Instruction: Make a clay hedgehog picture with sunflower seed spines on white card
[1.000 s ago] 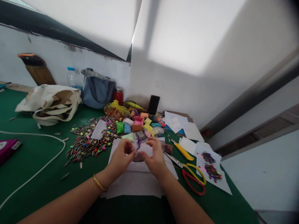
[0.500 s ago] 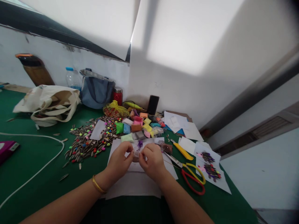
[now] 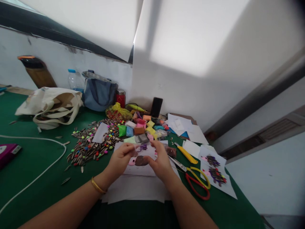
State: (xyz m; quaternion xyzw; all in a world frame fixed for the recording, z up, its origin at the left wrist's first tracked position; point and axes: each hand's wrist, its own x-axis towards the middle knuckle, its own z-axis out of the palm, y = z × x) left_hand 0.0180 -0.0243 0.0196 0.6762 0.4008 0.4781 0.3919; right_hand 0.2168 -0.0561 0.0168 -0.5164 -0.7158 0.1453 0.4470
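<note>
My left hand (image 3: 122, 156) pinches a small clear plastic packet with purple clay (image 3: 143, 147) at its right end. To its right, my right hand (image 3: 159, 160) has thumb and fingers apart, with nothing visible between them. Below the packet, a brown clay shape (image 3: 140, 161) with a pink clay piece (image 3: 132, 161) at its left lies on a white paper sheet (image 3: 140, 171). The right thumb partly overlaps the brown shape's right side; I cannot tell whether it touches. A brown clay packet (image 3: 171, 151) rests just past the right hand.
Sunflower seeds (image 3: 91, 144) mixed with coloured balls spread at left. Coloured clay packets (image 3: 139, 130) are heaped behind the paper. At right lie a yellow cutter (image 3: 187, 155), scissors (image 3: 197, 178) and a sheet with two decorated hedgehog shapes (image 3: 216, 176). Bags and bottles stand at the back left.
My hands have moved apart, the right one opening and shifting slightly right. The packet stays in the left hand. The brown and pink clay on the paper now shows between the hands.
</note>
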